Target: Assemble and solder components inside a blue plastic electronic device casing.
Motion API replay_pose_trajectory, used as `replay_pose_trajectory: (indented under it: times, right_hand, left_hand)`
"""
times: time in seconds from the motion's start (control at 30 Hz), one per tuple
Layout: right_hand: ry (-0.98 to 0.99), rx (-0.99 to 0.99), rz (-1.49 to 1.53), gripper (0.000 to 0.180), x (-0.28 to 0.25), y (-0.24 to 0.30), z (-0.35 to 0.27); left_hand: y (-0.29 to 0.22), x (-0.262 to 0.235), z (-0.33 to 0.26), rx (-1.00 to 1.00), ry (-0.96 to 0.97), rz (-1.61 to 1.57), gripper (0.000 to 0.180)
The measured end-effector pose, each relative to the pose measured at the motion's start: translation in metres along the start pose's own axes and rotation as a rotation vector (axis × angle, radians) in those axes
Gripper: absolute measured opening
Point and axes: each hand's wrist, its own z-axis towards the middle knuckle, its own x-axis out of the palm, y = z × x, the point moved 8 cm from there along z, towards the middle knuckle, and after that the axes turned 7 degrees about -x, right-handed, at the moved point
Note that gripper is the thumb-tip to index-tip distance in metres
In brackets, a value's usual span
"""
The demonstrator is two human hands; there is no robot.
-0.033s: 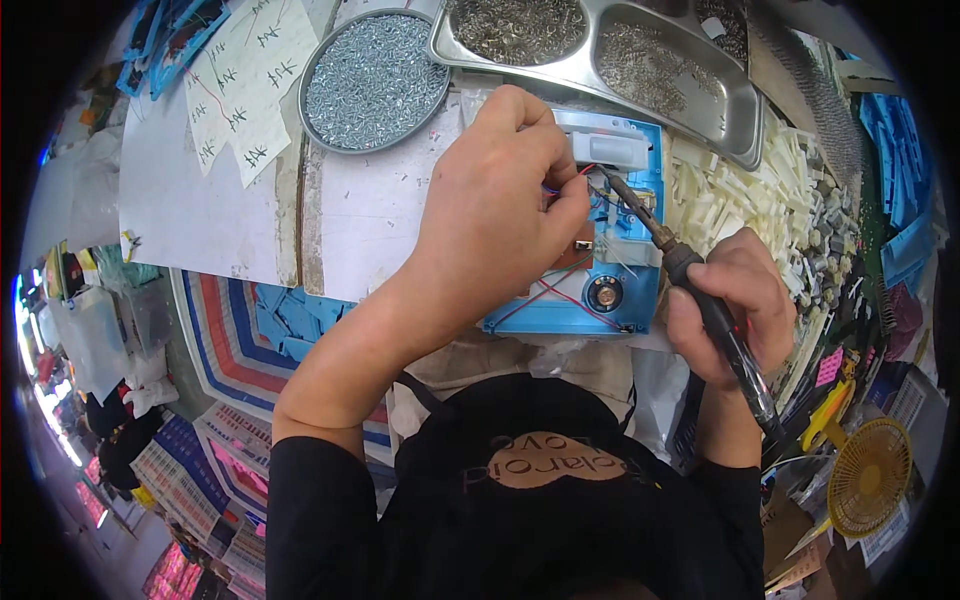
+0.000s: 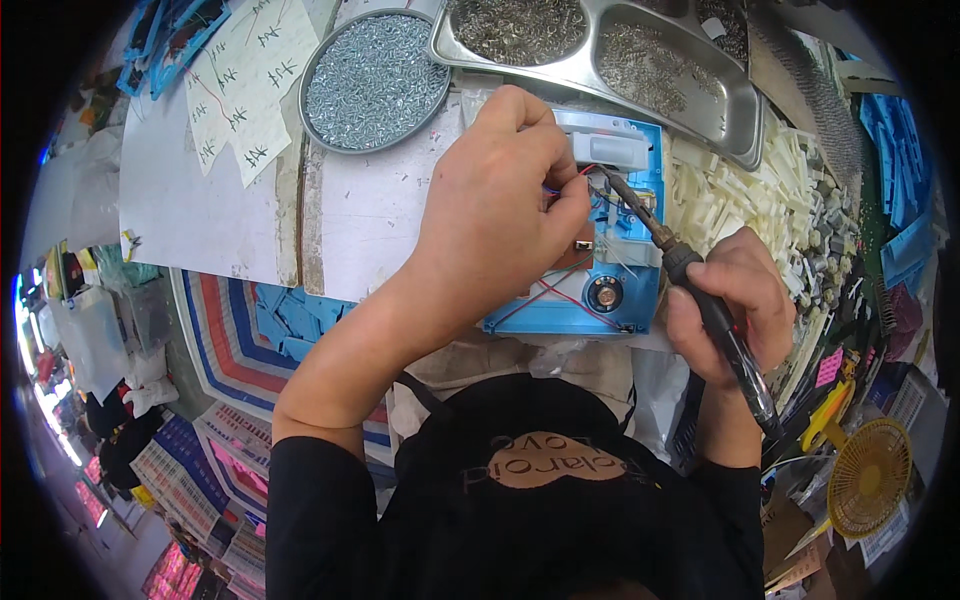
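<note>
A blue plastic casing [image 2: 560, 318] lies before me with its inside facing up, holding a small round speaker [image 2: 605, 294], red and dark wires and a whitish block [image 2: 610, 151]. My right hand [image 2: 742, 305] grips a soldering iron [image 2: 722, 325] by its black handle. The iron's tip reaches into the upper part of the casing, close to the wires. Over the casing's left side, my left hand [image 2: 510, 190] is closed, thumb and fingers pinched on a thin wire [image 2: 551, 190]. Its palm and fingers hide part of the casing.
A round tray of small screws [image 2: 375, 85] stands at the back, beside a steel compartment tray [image 2: 740, 130] of small metal parts. Cream plastic pieces [image 2: 740, 185] are heaped right of the casing. A yellow fan [image 2: 868, 478] stands lower right; marked paper [image 2: 245, 90] lies upper left.
</note>
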Motion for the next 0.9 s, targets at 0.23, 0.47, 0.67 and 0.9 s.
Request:
replay_pose_trajectory:
  times: [0.23,0.47,0.67,0.9]
  right_hand:
    - [0.055,-0.040,-0.044,0.034,0.0029,0.0017,0.0015]
    - [0.099,-0.114,-0.132,0.050,0.0072,0.0057,-0.0003]
    - [0.091,-0.103,-0.115,0.051,0.0055,0.0051,-0.0002]
    - [0.078,-0.092,-0.092,0.049,0.0038,0.0050,0.0010]
  left_hand:
    - [0.0015,0.0008,-0.0002,-0.013,0.020,-0.006,0.010]
    - [0.0039,0.0032,-0.0003,-0.066,0.041,-0.050,0.010]
    - [0.0007,0.0008,-0.0005,-0.013,0.011,-0.001,0.011]
    - [0.0015,0.0023,0.0000,-0.041,0.025,-0.009,0.011]
